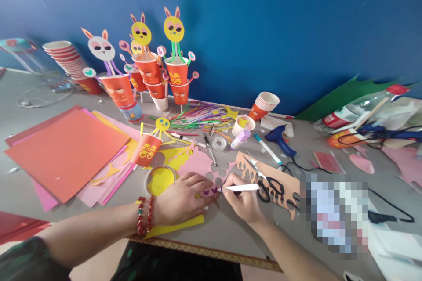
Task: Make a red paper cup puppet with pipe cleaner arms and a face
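My right hand (242, 204) grips a white marker (247, 188) like a pen. Its tip points left, at small pink paper pieces (210, 191) with purple heart shapes on them. My left hand (184, 197) lies flat beside these pieces, fingers stretched out over their left edge. Pink paper with round holes (219, 175) lies just beyond both hands. Under my left wrist is a yellow paper sheet (180, 227), and a wide tape roll (147, 184) sits by that wrist. Black-handled scissors (275, 188) rest on cut peach paper (288, 180) right of my right hand.
Red paper cups with rabbit-faced figures (178, 70) stand along the blue wall. A stack of orange and pink sheets (72, 149) covers the left side. Bundled pipe cleaners (201, 116), a glue gun (280, 138) with its cord, and a plastic bottle (359, 107) lie farther back.
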The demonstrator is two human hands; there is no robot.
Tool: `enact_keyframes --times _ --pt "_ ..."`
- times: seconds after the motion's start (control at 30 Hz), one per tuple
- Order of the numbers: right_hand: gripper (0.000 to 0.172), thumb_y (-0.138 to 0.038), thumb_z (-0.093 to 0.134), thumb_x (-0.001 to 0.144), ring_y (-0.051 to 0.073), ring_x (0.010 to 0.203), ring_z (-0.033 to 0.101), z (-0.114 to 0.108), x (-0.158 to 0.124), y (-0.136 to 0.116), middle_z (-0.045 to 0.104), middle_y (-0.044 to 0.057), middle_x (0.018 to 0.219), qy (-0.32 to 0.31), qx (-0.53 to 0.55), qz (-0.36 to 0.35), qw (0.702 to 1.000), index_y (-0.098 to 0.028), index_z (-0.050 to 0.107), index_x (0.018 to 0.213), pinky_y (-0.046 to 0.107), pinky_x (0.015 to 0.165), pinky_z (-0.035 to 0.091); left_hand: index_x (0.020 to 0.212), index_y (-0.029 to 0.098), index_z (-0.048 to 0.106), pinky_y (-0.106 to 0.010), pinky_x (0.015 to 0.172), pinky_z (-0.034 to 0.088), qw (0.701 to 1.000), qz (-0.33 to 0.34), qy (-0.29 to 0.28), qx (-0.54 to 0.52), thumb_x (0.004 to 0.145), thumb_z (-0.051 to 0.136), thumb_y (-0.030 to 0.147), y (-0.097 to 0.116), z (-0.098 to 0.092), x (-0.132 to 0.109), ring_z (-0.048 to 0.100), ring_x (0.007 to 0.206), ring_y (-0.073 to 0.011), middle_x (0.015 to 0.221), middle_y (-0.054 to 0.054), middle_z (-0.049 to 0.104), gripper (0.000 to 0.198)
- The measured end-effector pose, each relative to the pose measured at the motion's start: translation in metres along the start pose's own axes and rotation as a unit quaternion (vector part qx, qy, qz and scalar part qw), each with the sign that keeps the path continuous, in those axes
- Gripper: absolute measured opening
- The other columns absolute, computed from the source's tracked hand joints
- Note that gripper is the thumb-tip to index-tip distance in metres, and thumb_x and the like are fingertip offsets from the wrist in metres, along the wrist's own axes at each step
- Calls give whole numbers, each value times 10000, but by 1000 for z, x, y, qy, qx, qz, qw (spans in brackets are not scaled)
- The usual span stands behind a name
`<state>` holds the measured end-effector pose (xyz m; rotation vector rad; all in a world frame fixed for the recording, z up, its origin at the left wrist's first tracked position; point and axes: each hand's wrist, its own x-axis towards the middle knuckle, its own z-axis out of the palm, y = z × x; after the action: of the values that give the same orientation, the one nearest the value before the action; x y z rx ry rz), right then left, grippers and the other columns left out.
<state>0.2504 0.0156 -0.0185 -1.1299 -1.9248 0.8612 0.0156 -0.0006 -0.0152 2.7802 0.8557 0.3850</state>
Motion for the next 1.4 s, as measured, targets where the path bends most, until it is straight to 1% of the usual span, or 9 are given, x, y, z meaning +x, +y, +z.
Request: enact_keyframes --times 0.13,0.27,0.43,0.6,0.77,0.97,1.13,1.23,1.4 --pt "200 -183 534 877 122 518 454 0 -1 2 484 -52 575 9 9 3 1000 -221 488 686 239 507 340 1367 265 547 -491 1037 445 1000 0 2 -1 951 619 387 1 -2 1 549 1242 -314 1422 -100 582 440" --pt "223 -231 509 913 115 481 426 -1 -1 3 475 -50 574 32 30 20 999 -226 484 691 231 451 321 1412 253 513 -498 1024 461 1000 -1 1 2 948 622 385 1 -3 1 551 1241 -326 1419 -110 582 495" --pt "159 -269 546 932 115 484 478 -3 0 2 552 -37 605 42 126 68 989 -217 529 783 221 448 366 1292 264 614 -493 1041 463 999 8 21 -28 972 577 388 0 -4 1 556 1250 -315 1405 -114 594 345" --pt "109 -255 571 947 122 497 517 -5 -9 2 593 -21 646 67 146 26 987 -223 542 848 236 464 407 1300 253 606 -458 1065 462 994 1 54 -96 1002 527 377 0 -12 2 553 1258 -283 1395 -117 596 332" --pt "139 -244 603 933 143 507 539 -4 -20 -5 576 -15 617 31 138 -17 990 -236 545 806 263 469 420 1228 210 613 -420 1073 460 981 -11 104 -164 1031 486 387 -1 -17 4 583 1215 -243 1239 -113 684 294" --pt "142 -189 597 918 149 515 568 -2 -16 -20 581 -36 589 18 176 -48 983 -255 535 808 271 504 448 1153 192 636 -425 1053 470 972 -14 120 -200 1037 456 443 -4 -10 5 608 1180 -246 1134 -111 725 330" --pt "169 -134 622 882 153 549 612 -1 -13 -23 630 -26 619 -11 151 -53 987 -250 549 784 272 549 478 1132 182 640 -414 1052 468 975 -11 113 -189 1037 464 431 -3 -8 6 613 1167 -241 1134 -109 728 319" --pt "153 -122 654 861 157 589 651 1 -12 -23 680 -13 665 -37 141 -79 986 -246 577 817 274 592 505 1126 176 634 -423 1063 457 979 5 119 -165 1038 468 410 -1 -7 6 611 1167 -246 1104 -111 733 301" --pt "101 -170 683 866 155 623 674 0 -10 -26 720 -1 725 -57 132 -102 984 -249 620 863 264 619 515 1092 145 621 -436 1044 453 982 29 123 -141 1045 453 362 2 -7 7 627 1079 -247 1024 -128 723 278"
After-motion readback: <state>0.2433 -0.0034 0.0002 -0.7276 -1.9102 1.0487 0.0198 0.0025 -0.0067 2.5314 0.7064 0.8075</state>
